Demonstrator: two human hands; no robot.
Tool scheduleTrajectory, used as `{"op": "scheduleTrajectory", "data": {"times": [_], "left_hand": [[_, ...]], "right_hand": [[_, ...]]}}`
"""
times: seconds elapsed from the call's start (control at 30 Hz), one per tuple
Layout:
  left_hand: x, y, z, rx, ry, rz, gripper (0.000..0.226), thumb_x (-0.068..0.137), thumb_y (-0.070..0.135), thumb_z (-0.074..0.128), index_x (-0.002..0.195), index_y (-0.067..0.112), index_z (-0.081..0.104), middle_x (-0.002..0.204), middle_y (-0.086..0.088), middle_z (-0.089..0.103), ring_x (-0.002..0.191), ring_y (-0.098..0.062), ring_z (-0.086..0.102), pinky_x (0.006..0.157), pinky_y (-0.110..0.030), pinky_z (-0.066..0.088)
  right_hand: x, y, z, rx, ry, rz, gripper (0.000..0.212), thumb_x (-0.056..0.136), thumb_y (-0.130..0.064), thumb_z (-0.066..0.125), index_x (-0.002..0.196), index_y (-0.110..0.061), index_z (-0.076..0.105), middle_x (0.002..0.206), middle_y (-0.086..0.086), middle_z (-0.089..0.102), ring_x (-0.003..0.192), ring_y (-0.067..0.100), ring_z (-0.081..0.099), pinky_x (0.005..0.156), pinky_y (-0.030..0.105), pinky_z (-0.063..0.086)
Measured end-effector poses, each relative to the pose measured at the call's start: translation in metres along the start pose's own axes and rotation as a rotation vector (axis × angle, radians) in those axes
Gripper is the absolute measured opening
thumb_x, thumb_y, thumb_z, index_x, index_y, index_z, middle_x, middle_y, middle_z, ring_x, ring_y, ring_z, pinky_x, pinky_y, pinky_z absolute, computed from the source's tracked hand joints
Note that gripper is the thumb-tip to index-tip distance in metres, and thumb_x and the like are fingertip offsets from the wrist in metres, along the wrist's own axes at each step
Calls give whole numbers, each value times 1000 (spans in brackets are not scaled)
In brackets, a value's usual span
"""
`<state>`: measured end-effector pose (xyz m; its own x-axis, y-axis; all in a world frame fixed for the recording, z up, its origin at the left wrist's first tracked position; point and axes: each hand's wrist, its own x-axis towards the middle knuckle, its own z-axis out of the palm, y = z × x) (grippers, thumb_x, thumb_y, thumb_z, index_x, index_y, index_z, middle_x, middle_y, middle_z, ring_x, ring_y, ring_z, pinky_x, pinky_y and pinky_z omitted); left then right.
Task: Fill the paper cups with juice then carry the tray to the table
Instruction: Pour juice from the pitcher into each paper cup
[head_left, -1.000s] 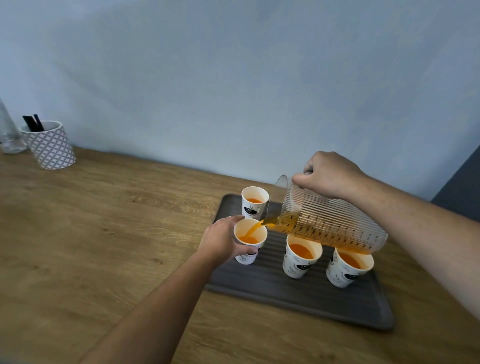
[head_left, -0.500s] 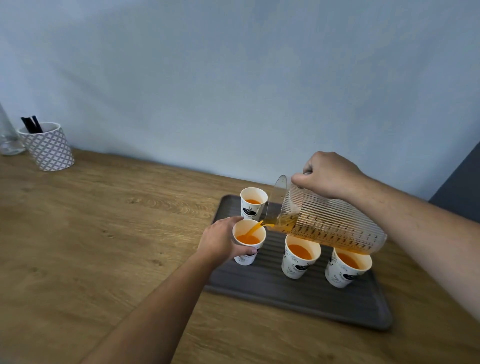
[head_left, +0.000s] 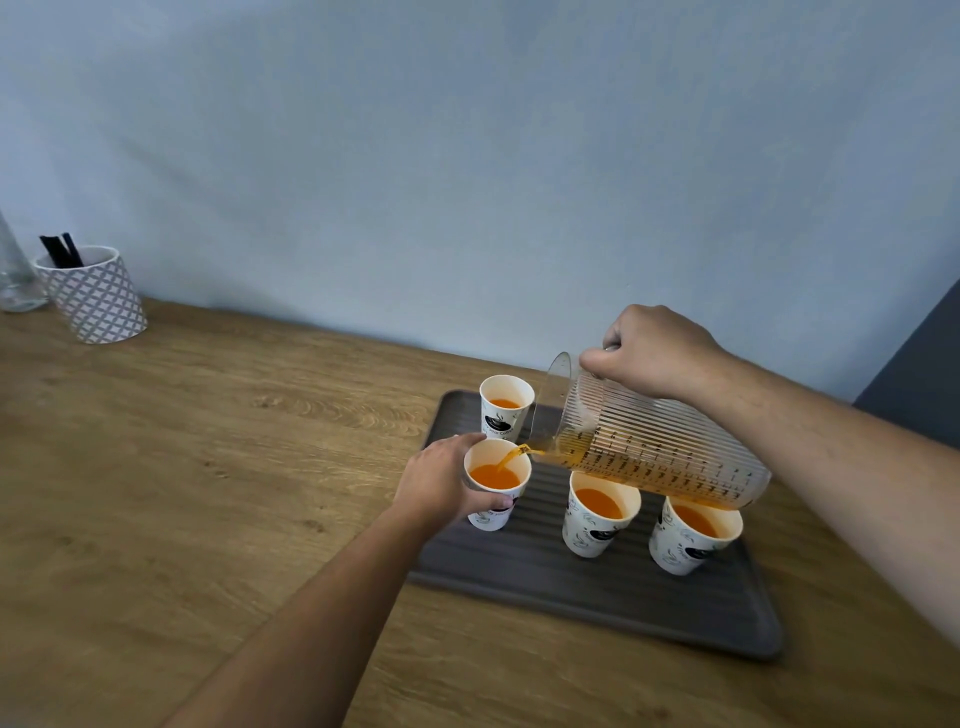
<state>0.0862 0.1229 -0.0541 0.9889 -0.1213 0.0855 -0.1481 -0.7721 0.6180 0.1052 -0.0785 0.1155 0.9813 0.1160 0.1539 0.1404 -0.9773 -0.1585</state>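
Juice has risen in the near-left cup (head_left: 496, 486) since a second ago, while the hands and the jug have barely shifted. The stream (head_left: 511, 457) is a thin orange arc from the spout into that cup, and the level now sits well up the wall, so this fill looks close to done.

The left hand (head_left: 441, 486) is wrapped around the cup, fingers curled on its near side, steadying it on the tray (head_left: 597, 592). The right hand (head_left: 649, 351) is closed in a fist over the top of the ribbed clear jug (head_left: 660, 457), presumably on its handle, which is hidden; the jug is tipped nearly flat with the spout to the left.

Four white paper cups stand on the dark ridged tray, which lies on the wooden tabletop (head_left: 234, 493) near the wall. The far cup (head_left: 505, 405) holds juice fairly low. The middle cup (head_left: 600, 512) and the right cup (head_left: 693, 535), both partly under the jug, hold more. All stand upright and apart.

Only a shallow band of juice is left along the jug's lower side. By my judgement, pouring is nearly finished unless the far cup gets a top-up, and carrying the tray is yet to begin.
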Motion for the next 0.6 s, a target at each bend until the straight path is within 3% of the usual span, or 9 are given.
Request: {"op": "scheduleTrajectory", "data": {"times": [0.2, 0.6], "left_hand": [[0, -1, 1, -3, 3, 4, 90, 59, 55, 82, 137, 28, 46, 133, 7, 57, 122, -13, 51, 100, -34, 43], [1, -2, 2, 8, -13, -1, 92, 59, 57, 81, 138, 28, 44, 134, 6, 57, 122, -14, 51, 100, -38, 44]], "right_hand": [[-3, -3, -2, -28, -4, -2, 41, 80, -36, 58, 47, -17, 40, 48, -2, 31, 49, 17, 30, 51, 29, 24], [-4, -2, -4, 14, 9, 13, 42, 79, -35, 58, 47, -18, 37, 47, -3, 30, 47, 17, 28, 51, 29, 23]]}}
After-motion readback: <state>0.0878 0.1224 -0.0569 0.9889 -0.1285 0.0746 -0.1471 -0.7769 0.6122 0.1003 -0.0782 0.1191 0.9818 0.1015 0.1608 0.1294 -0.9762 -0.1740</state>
